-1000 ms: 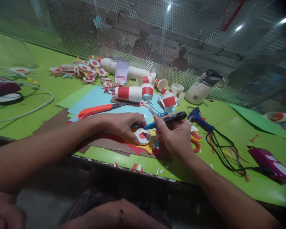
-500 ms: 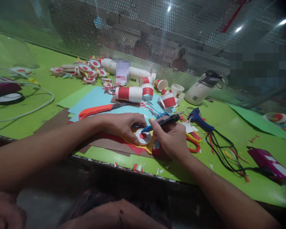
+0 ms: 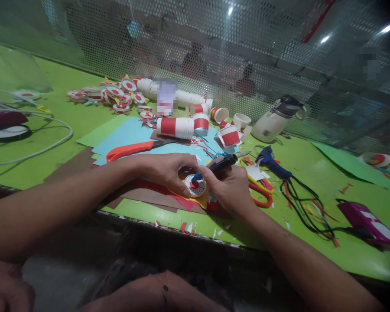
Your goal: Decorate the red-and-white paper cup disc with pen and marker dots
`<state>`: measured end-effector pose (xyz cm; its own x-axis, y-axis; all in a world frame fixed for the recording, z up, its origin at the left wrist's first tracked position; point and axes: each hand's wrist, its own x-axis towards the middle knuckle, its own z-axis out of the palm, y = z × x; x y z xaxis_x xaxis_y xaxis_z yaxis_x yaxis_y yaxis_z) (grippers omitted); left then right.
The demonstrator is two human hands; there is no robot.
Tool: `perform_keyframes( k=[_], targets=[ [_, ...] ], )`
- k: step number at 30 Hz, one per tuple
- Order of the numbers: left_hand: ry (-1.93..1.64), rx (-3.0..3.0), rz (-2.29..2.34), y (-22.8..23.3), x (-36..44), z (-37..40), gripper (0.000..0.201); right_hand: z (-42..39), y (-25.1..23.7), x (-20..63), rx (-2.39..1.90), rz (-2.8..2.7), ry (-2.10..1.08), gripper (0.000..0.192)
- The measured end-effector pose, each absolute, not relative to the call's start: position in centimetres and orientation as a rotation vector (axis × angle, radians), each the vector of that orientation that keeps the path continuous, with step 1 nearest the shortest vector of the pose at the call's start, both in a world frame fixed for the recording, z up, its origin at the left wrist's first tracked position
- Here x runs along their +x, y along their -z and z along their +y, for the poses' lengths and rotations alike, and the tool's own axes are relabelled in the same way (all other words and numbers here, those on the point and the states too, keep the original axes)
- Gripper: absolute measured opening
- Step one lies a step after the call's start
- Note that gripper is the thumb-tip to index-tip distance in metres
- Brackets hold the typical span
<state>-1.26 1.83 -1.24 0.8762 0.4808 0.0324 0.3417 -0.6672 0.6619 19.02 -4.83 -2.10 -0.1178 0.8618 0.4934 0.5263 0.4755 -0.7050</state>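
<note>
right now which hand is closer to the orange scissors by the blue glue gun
Right. The right hand, gripping a black and blue pen, sits just beside the orange scissors. The left hand is farther off, on the paper disc.

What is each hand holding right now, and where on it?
The right hand grips the glue pen around its middle; the left hand pinches the round paper disc by its rim.
</note>
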Motion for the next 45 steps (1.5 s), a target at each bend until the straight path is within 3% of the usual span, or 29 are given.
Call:
perform_keyframes(
  k=[11, 19, 25, 35, 39, 45],
  targets=[
    [-0.305, 2.313, 0.587, 1.5, -1.1, 1.5, 0.033, -4.5, 2.7, 18.4, -1.081, -1.805, -0.285, 0.050],
    [-0.201, 2.339, 0.722, 0.8, -1.3, 1.4, 0.053, -5.9, -0.1, 19.5, -1.048, -1.405, -0.402, 0.040],
    [-0.200, 2.356, 0.754, 0.6, -1.2, 1.1, 0.054, -5.4, -2.6, 21.3, -0.958, -1.238, -0.478, 0.029],
    [-0.227, 2.371, 0.740, 0.8, -1.2, 1.0, 0.059, -1.8, -4.6, 26.1, -1.134, -1.302, -0.807, 0.041],
    [-0.236, 2.326, 0.700, 0.8, -1.5, 1.2, 0.066, -1.7, -4.3, 25.9, -1.188, -1.411, -0.966, 0.035],
    [-0.192, 2.344, 0.642, 0.5, -1.5, 1.4, 0.054, -1.0, -3.0, 25.3, -1.423, -1.656, -0.783, 0.028]
  ],
)
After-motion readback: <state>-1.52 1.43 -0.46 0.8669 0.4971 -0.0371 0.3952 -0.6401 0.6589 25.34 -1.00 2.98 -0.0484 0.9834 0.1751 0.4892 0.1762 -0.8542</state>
